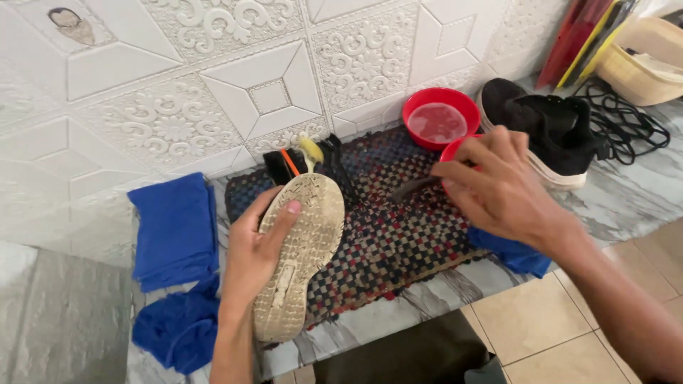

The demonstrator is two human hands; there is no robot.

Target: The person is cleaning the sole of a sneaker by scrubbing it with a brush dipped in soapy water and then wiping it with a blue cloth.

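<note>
Nearest the camera, the left hand is wrapped tight around a worn shoe with a dirty cream rubber sole, sole turned up, thumb pressed on the tread, fingers curled round the edge. Tread is nubby and grimy w/ a smooth patch near the heel. The shoe sits over a woven checkered mat in red, black and beige, on a grey marble-look ledge. Crumpled blue cloths lie left of the hand, another blue cloth pokes out under the right wrist. The right hand is pinched shut on a thin dark brush handle, tip pointing at the shoe but apart from it. Behind it, a round red plastic bowl of cloudy water, a 2nd red rim mostly hidden by the fingers. Further back, a black knit sneaker with a white sole, black laces, embossed white wall tiles.
</note>
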